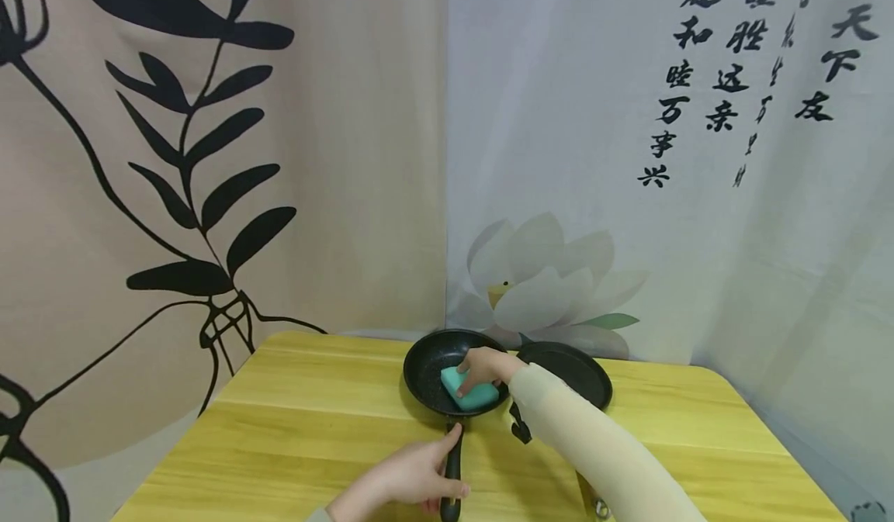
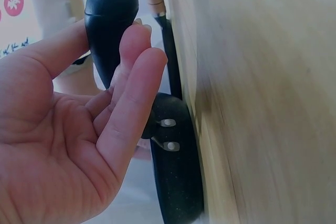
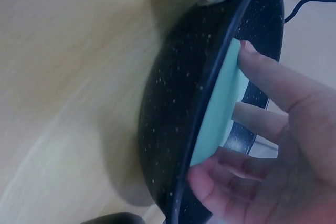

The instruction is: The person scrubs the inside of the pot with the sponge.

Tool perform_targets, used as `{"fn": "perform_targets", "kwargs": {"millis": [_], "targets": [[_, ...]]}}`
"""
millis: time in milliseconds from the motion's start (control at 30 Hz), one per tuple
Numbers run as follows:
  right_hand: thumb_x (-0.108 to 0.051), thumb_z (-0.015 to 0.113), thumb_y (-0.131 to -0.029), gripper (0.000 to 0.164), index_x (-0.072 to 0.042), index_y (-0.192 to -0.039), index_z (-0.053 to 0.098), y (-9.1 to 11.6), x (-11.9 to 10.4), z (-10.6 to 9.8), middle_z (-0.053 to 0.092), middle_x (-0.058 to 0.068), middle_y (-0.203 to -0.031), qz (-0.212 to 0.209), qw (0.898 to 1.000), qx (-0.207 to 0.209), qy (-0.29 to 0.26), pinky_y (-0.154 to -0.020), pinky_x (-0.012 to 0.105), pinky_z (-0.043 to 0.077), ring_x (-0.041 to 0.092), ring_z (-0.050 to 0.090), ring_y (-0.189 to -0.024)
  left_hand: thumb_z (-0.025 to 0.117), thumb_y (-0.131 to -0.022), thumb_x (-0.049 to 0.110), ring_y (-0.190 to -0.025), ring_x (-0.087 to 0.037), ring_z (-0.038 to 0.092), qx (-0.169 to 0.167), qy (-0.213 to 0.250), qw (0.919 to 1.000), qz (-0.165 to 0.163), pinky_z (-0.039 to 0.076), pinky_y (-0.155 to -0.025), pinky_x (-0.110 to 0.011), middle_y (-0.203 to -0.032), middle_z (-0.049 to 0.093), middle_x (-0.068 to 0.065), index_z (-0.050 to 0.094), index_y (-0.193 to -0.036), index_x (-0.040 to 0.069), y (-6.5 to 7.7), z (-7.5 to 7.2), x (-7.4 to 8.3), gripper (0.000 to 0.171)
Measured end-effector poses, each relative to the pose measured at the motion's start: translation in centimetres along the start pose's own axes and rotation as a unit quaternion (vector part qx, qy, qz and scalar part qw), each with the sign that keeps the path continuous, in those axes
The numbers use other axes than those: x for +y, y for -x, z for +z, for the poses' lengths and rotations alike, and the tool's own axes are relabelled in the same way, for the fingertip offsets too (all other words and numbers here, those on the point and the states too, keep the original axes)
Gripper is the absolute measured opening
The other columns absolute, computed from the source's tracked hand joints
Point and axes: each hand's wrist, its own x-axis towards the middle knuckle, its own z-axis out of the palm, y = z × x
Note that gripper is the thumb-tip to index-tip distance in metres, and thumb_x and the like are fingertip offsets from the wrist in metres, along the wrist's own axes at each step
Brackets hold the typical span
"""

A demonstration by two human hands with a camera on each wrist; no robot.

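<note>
A black speckled frying pan (image 1: 421, 367) sits on the table with its handle (image 1: 454, 460) towards me. My left hand (image 1: 412, 471) holds that handle, thumb along its upper side; in the left wrist view the fingers bend beside the rounded handle end (image 2: 110, 3). Inside the pan lies a teal sponge (image 1: 482, 399), gripped from above by my right hand (image 1: 483, 367). The right wrist view shows thumb and fingers spread along the edges of the sponge (image 3: 218, 111), close to the pan wall (image 3: 170, 93). The sponge's underside is hidden.
A flat black pan (image 1: 587, 378) stands right of the frying pan, partly covered by my right sleeve (image 1: 601, 444). Its handle, with a wooden end (image 1: 585, 495), points towards me. The wood-patterned table (image 1: 307, 413) meets a printed curtain (image 1: 370, 157) at the back.
</note>
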Motion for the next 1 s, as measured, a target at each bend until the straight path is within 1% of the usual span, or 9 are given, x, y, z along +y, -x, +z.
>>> {"fn": "perform_targets", "kwargs": {"millis": [33, 100, 133, 267, 467, 567, 800, 900, 1000], "targets": [[-0.039, 0.080, -0.080, 0.057, -0.020, -0.131, 0.064, 0.0, 0.0, 0.1, 0.056, 0.004, -0.136, -0.004, 1.000, -0.001, -0.001, -0.068, 0.038, 0.056, 0.019, 0.061, -0.099, 0.069, -0.090, 0.042, -0.047, -0.015, 0.062, -0.002, -0.010, 0.9999, 0.006, 0.053, -0.045, -0.031, -0.059, 0.063, -0.002, 0.016, -0.153, -0.004, -0.2, 0.1, -0.4, 0.094], [-0.039, 0.080, -0.080, 0.057, -0.020, -0.131, 0.063, 0.1, 0.0, 0.3, 0.056, 0.005, -0.136, -0.013, 1.000, 0.000, -0.003, -0.067, 0.037, 0.056, 0.019, 0.061, -0.096, 0.069, -0.090, 0.043, -0.047, -0.014, 0.062, -0.002, -0.009, 0.9999, 0.012, 0.053, -0.045, -0.031, -0.058, 0.063, -0.001, 0.016, -0.152, -0.005, -0.2, 0.1, -0.5, 0.095], [-0.039, 0.080, -0.080, 0.057, -0.020, -0.131, 0.063, 0.1, 0.0, 0.3, 0.056, 0.005, -0.136, -0.018, 1.000, 0.001, -0.005, -0.066, 0.036, 0.056, 0.019, 0.061, -0.093, 0.070, -0.089, 0.040, -0.047, -0.017, 0.062, 0.003, 0.003, 0.9999, 0.010, 0.053, -0.045, -0.032, -0.058, 0.063, -0.004, 0.017, -0.152, -0.005, -0.1, 0.1, -0.2, 0.094], [-0.039, 0.080, -0.080, 0.058, -0.019, -0.132, 0.063, 0.2, 0.3, 0.7, 0.056, 0.006, -0.136, -0.034, 0.999, 0.008, -0.019, -0.061, 0.033, 0.053, 0.018, 0.060, -0.087, 0.072, -0.089, 0.032, -0.046, -0.020, 0.062, 0.014, 0.012, 0.9998, 0.004, 0.053, -0.045, -0.034, -0.058, 0.063, -0.007, 0.020, -0.151, -0.006, 0.2, 0.3, 0.5, 0.090], [-0.040, 0.079, -0.081, 0.058, -0.019, -0.133, 0.062, -0.1, 0.8, 1.4, 0.054, 0.010, -0.138, -0.057, 0.997, 0.016, -0.042, -0.059, 0.031, 0.054, 0.018, 0.061, -0.095, 0.071, -0.090, 0.028, -0.047, -0.022, 0.061, 0.019, -0.003, 0.9998, -0.004, 0.053, -0.045, -0.033, -0.057, 0.062, -0.006, 0.021, -0.152, -0.004, 0.3, 0.5, 0.6, 0.086], [-0.039, 0.079, -0.081, 0.058, -0.018, -0.132, 0.063, -0.1, 0.8, 1.5, 0.054, 0.011, -0.138, -0.068, 0.996, 0.020, -0.048, -0.058, 0.032, 0.054, 0.016, 0.061, -0.089, 0.071, -0.090, 0.028, -0.047, -0.023, 0.062, 0.019, -0.005, 0.9998, -0.006, 0.052, -0.045, -0.033, -0.057, 0.062, -0.006, 0.021, -0.152, -0.005, 0.3, 0.6, 0.6, 0.086], [-0.037, 0.076, -0.084, 0.055, -0.018, -0.134, 0.061, 0.1, 0.1, 1.5, 0.055, 0.011, -0.137, -0.090, 0.994, 0.014, -0.060, -0.059, 0.033, 0.054, 0.017, 0.059, -0.065, 0.072, -0.089, 0.029, -0.047, -0.022, 0.062, 0.020, 0.001, 0.9998, -0.006, 0.054, -0.046, -0.036, -0.058, 0.062, -0.006, 0.022, -0.152, -0.004, 0.4, 0.5, 0.7, 0.086], [-0.036, 0.076, -0.085, 0.055, -0.017, -0.134, 0.061, 0.1, -0.3, 1.6, 0.056, 0.011, -0.135, -0.098, 0.993, 0.013, -0.065, -0.058, 0.033, 0.053, 0.018, 0.058, -0.062, 0.072, -0.090, 0.029, -0.047, -0.021, 0.062, 0.017, 0.004, 0.9998, -0.009, 0.054, -0.047, -0.037, -0.058, 0.062, -0.007, 0.022, -0.151, -0.005, 0.3, 0.4, 0.7, 0.086], [-0.036, 0.075, -0.086, 0.054, -0.017, -0.134, 0.061, -0.1, -0.7, 1.8, 0.057, 0.010, -0.135, -0.101, 0.993, 0.014, -0.066, -0.059, 0.031, 0.052, 0.017, 0.058, -0.064, 0.071, -0.090, 0.029, -0.047, -0.021, 0.061, 0.015, 0.005, 0.9998, -0.010, 0.054, -0.047, -0.037, -0.058, 0.063, -0.007, 0.023, -0.151, -0.005, 0.3, 0.3, 0.8, 0.085]]}}
